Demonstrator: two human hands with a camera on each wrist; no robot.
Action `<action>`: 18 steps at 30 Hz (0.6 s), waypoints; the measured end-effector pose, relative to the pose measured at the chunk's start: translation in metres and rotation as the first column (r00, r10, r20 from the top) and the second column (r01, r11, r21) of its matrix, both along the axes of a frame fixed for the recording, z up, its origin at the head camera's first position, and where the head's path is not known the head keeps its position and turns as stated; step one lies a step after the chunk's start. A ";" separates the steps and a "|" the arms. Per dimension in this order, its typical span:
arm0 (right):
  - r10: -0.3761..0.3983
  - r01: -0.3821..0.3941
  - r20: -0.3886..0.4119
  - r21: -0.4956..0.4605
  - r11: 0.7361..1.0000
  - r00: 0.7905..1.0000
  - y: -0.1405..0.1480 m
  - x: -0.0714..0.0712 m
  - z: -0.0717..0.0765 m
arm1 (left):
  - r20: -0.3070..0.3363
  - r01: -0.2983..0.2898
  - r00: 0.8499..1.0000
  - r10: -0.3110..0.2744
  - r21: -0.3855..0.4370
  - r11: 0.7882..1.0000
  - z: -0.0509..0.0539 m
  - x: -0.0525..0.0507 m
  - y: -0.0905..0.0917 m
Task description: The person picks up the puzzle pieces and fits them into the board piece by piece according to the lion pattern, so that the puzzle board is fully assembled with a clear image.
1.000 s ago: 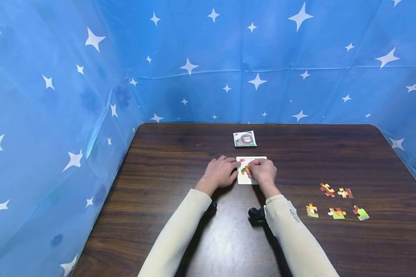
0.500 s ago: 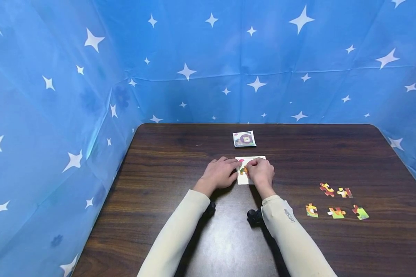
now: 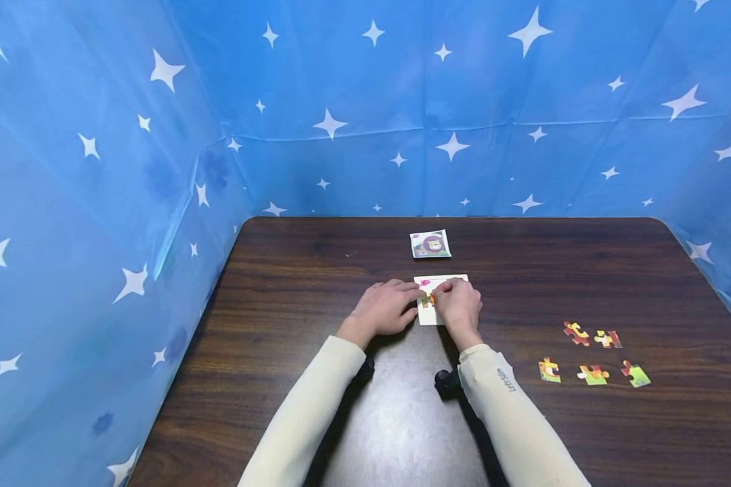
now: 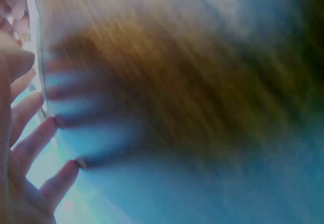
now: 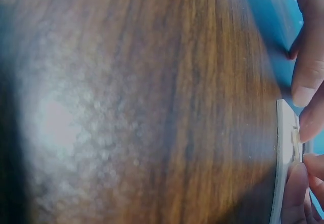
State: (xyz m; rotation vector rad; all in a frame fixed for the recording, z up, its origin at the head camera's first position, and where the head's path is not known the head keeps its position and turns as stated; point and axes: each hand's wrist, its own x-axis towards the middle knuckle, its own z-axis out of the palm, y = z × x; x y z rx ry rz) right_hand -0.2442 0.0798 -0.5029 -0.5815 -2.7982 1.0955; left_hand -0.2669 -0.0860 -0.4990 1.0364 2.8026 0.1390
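A white puzzle board [image 3: 428,318] lies on the table, with a small colourful puzzle piece [image 3: 427,302] in its left half. My left hand [image 3: 387,308] rests at the board's left edge; its fingers are extended and their tips touch the board. My right hand [image 3: 460,306] is over the board's right half. Its thumb and index finger pinch a puzzle piece low against the board, mostly hidden by the fingers. In the right wrist view, fingertips of both hands meet around the white board edge [image 5: 279,148].
Several loose puzzle pieces [image 3: 593,375] lie on the right side of the brown wooden table [image 3: 268,325]. Behind the board sits a square picture card [image 3: 430,245] of a lion. A blue star-patterned curtain [image 3: 365,88] stands at the back and left.
My right hand has shifted slightly left over the board, bringing its piece closer to the left fingertips. My left fingertips have lowered a little along the board. The loose pieces have not moved.
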 end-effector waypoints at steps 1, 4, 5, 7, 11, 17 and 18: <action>0.001 -0.001 -0.006 0.005 1.000 1.000 0.000 0.000 -0.001 | -0.003 0.002 1.000 -0.002 -0.002 1.000 -0.001 0.001 0.000; -0.003 0.003 -0.014 0.005 1.000 1.000 -0.001 0.001 -0.004 | -0.007 0.000 1.000 0.000 -0.011 1.000 -0.002 0.001 0.000; -0.003 0.003 -0.017 0.005 1.000 1.000 -0.001 0.002 -0.004 | -0.006 -0.003 1.000 0.003 -0.015 1.000 -0.003 0.002 0.001; 0.000 0.000 -0.017 0.003 1.000 1.000 0.000 0.002 -0.005 | -0.005 -0.007 1.000 0.006 -0.026 1.000 -0.004 0.002 0.001; 0.013 -0.013 -0.008 0.001 1.000 1.000 0.002 0.004 -0.006 | 0.002 -0.023 1.000 0.023 -0.037 0.999 -0.006 0.003 0.003; 0.046 -0.046 0.006 0.019 0.999 0.999 0.006 0.004 -0.006 | -0.013 -0.031 0.999 0.030 -0.044 0.999 -0.008 0.006 0.007; 0.048 -0.048 0.008 0.022 0.999 0.999 0.007 0.004 -0.006 | -0.022 -0.031 0.999 0.030 -0.052 0.998 -0.009 0.006 0.008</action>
